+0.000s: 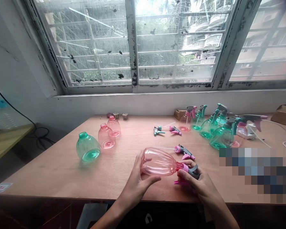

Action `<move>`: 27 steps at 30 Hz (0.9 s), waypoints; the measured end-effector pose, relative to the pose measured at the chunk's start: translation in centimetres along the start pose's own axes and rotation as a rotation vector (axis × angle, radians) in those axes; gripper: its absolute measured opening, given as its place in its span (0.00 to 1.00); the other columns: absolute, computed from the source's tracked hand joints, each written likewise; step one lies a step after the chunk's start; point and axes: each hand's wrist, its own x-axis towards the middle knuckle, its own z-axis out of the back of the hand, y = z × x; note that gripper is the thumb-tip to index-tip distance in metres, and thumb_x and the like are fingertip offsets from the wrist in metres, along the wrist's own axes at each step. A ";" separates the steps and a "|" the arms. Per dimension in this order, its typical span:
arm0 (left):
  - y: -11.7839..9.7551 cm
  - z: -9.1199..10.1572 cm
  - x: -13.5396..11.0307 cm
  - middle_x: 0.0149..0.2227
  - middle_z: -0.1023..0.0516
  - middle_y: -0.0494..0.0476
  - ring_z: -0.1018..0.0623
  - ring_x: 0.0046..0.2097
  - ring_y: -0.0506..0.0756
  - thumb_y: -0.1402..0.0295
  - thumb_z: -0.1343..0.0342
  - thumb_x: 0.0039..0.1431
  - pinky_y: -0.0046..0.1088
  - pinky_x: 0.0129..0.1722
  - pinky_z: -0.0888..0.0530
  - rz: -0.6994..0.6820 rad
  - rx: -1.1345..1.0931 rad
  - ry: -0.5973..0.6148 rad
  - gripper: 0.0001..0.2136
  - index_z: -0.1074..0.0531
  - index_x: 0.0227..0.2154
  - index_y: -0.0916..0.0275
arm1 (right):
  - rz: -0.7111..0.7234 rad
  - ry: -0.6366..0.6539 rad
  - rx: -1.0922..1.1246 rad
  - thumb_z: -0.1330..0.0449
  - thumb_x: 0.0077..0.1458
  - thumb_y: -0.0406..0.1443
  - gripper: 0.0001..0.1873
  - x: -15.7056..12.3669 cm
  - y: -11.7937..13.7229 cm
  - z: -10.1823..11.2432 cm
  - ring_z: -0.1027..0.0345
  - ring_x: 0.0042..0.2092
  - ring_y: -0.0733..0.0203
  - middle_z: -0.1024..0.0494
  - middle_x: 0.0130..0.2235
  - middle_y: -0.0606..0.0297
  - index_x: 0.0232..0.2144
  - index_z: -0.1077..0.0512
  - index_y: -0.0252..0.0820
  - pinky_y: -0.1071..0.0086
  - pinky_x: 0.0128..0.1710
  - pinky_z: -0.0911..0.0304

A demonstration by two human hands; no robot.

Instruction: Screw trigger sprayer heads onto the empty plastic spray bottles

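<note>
My left hand (135, 181) wraps around the base of a clear pink spray bottle (158, 162) that lies on its side over the wooden table (62, 171). My right hand (196, 183) grips the pink and grey trigger head (190, 171) at the bottle's neck. Just behind the bottle lies a loose pink and grey trigger head (184, 152) with its dip tube pointing left.
A green bottle (87, 147) and two pink bottles (108, 133) without heads stand at the left. Two loose trigger heads (166, 129) lie mid-table. Several assembled green and pink spray bottles (214, 128) cluster at the back right. A blurred patch covers the right front.
</note>
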 end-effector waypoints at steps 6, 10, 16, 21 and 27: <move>0.0 0.2 -0.2 0.61 0.28 0.68 0.27 0.62 0.67 0.62 0.30 0.56 0.46 0.65 0.35 0.037 -0.066 0.087 0.50 0.58 0.73 0.58 | -0.007 0.055 -0.006 0.21 0.43 0.46 0.25 -0.4 0.1 0.1 0.24 0.29 0.60 0.21 0.33 0.68 0.40 0.24 0.44 0.67 0.31 0.21; -0.7 0.2 -0.2 0.56 0.25 0.71 0.25 0.59 0.70 0.58 0.29 0.53 0.50 0.62 0.33 0.092 -0.067 0.071 0.51 0.54 0.72 0.64 | -0.007 0.069 -0.036 0.21 0.42 0.47 0.24 -0.4 0.1 0.1 0.23 0.30 0.58 0.20 0.33 0.67 0.38 0.24 0.43 0.66 0.31 0.21; -1.1 0.1 0.0 0.66 0.32 0.66 0.29 0.64 0.68 0.65 0.27 0.52 0.45 0.64 0.33 0.052 -0.200 0.064 0.45 0.44 0.70 0.56 | -0.010 0.051 -0.025 0.22 0.44 0.46 0.23 -0.3 0.0 0.2 0.23 0.31 0.58 0.21 0.33 0.66 0.37 0.23 0.42 0.64 0.32 0.19; -0.5 0.2 -0.4 0.72 0.42 0.61 0.33 0.68 0.65 0.69 0.30 0.56 0.43 0.68 0.38 0.011 -0.190 0.113 0.50 0.56 0.73 0.50 | 0.001 0.033 -0.006 0.20 0.42 0.46 0.25 -0.4 0.2 0.0 0.23 0.31 0.58 0.21 0.31 0.67 0.36 0.24 0.41 0.62 0.33 0.19; -0.4 0.2 -0.3 0.72 0.43 0.67 0.39 0.71 0.65 0.65 0.29 0.55 0.45 0.72 0.46 0.009 -0.070 0.092 0.54 0.63 0.74 0.57 | 0.002 0.045 -0.058 0.21 0.40 0.47 0.24 -0.5 0.2 0.0 0.22 0.32 0.57 0.20 0.31 0.67 0.34 0.24 0.41 0.68 0.32 0.21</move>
